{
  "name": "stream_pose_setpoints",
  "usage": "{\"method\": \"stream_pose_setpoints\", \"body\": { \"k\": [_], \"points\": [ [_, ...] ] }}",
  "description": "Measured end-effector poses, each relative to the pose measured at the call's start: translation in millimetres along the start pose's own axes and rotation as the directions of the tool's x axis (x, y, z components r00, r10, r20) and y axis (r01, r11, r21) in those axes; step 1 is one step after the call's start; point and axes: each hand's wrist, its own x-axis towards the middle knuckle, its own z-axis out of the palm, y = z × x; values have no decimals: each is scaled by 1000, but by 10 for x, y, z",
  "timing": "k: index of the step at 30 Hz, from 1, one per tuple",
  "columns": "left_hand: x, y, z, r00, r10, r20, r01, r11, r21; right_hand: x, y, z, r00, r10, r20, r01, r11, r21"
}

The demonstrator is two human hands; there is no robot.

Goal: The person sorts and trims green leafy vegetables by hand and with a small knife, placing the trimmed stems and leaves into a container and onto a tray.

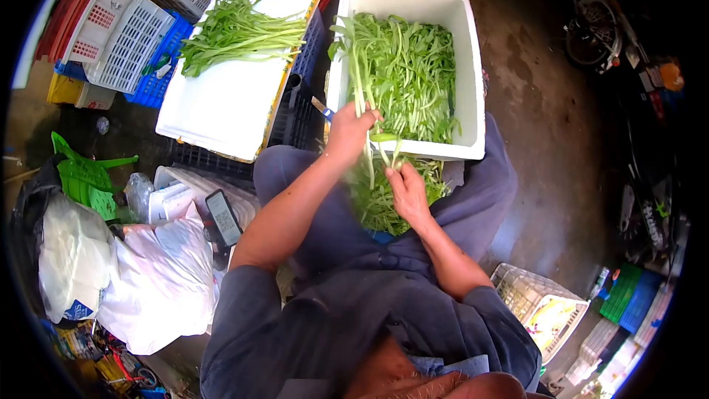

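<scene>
While the left hand closes its fingers round a few leafy stalks, the right hand pinches stems lower down, just beside it. Both are above the person's lap, near the close wall of a white foam box filled with loose greens. That wall stands between the box's contents and a lap pile, partly covered by the right hand. The left hand and the upright stalks hide part of the box's near left corner. A blue-handled tool juts out there; whether it is gripped cannot be told.

To the left, a white foam slab bears a bunch of greens, with dark crates below its edge. Farther left are stacked white crates, a green plastic stool, a bulging white bag and a phone. Knees flank the lap pile, and a pale crate is near the right elbow.
</scene>
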Motion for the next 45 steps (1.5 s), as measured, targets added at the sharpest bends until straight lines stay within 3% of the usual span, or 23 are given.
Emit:
{"method": "stream_pose_setpoints", "body": {
  "k": [2,5,8,9,12,15,16,17,19,22,25,27,30,31,33,34,37,40,42,44,45],
  "points": [
    [-54,193,50,997,-80,-15,77,985,-152,-177,264,-62,998,27,49,-25,998,-51],
    [-70,219,67,994,-98,51,99,995,-31,-293,624,-287,906,330,266,-221,903,-367],
    [-88,225,113,992,-65,104,67,998,-13,-214,449,-569,878,382,289,-94,728,-679],
    [-119,269,130,988,-94,121,93,996,12,-124,396,-641,955,213,207,-47,797,-602],
    [-98,169,138,974,-87,210,53,986,159,322,114,-705,989,124,86,-110,983,-150],
    [-122,178,157,957,-83,278,0,958,285,779,-36,-394,999,-10,-33,18,962,273],
    [-139,189,161,951,-80,297,-19,949,314,870,-46,-329,998,33,-51,-17,955,298],
    [-126,177,121,939,-173,298,75,947,312,950,-55,-271,995,77,-62,-53,946,319],
    [-134,229,106,936,-205,286,160,972,174,1067,102,-152,990,117,-82,-76,918,390],
    [-130,262,109,928,-265,261,271,963,14,910,75,-133,982,105,-158,-30,909,415],
    [-56,177,73,921,-294,254,326,940,-96,721,102,-161,996,66,-65,-42,947,320],
    [10,121,29,943,-225,245,264,954,-142,638,225,-142,994,87,-62,-68,962,266],
    [22,106,4,959,-220,178,252,950,-186,348,-137,-221,995,57,80,-63,996,68],
    [15,181,-7,958,-254,134,276,942,-188,260,68,-276,967,70,245,-51,995,-84],
    [41,326,-18,950,-309,48,311,917,-250,48,348,-289,926,47,374,49,969,-243],
    [69,349,-84,951,-296,86,307,898,-316,-46,439,-322,897,47,439,107,942,-320],
    [112,450,-178,974,-218,56,224,906,-360,-213,590,-518,734,271,623,258,737,-624],
    [128,494,-243,988,-142,54,152,897,-414,89,421,-648,889,210,408,107,770,-630],
    [125,545,-276,992,-116,56,129,893,-430,486,169,-687,958,85,274,51,889,-454],
    [115,600,-260,991,-128,35,130,893,-430,988,465,-590,983,22,180,38,945,-323],
    [130,593,-271,992,-122,28,122,896,-427,1285,544,-508,974,110,196,-66,974,-218]
  ]
}}
